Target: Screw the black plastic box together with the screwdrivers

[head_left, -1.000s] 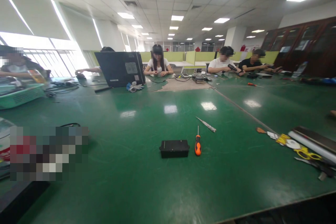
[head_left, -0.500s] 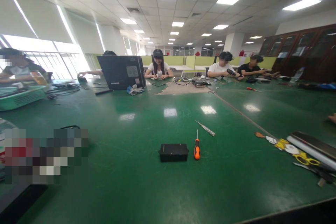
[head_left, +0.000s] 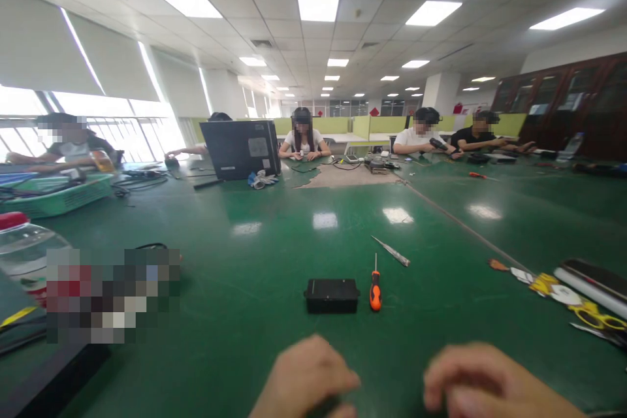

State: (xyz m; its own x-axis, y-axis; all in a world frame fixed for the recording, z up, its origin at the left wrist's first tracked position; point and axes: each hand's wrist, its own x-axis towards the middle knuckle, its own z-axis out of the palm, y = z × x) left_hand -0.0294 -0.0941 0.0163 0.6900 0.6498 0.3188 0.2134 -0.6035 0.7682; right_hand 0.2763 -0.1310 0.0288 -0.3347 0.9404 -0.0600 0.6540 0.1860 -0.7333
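Note:
My left hand [head_left: 309,375] is at the lower middle, loosely curved, with thumb and fingers apart and nothing between them. To its right my right hand [head_left: 482,379] is also half curled and holds nothing; motion blurs it slightly. Beyond the left hand, touching neither hand, a small black box [head_left: 332,295] with side tabs lies on the green table. Close to the box's right side is an orange and black screwdriver [head_left: 375,290], its shaft pointing away from me. Farther off, a thin screwdriver with a clear handle [head_left: 392,251] lies aslant.
Scissors with yellow handles [head_left: 590,315] lie at the right beside a long dark and silver object [head_left: 595,287]. At left are a bottle with a red cap [head_left: 29,248] and a green basket [head_left: 73,196]. A black computer case [head_left: 240,150] stands farther back, and several people sit around the table.
Both my hands have come into view from the bottom edge. The view has tilted up and shifted left a little. The box and the two screwdrivers lie as before.

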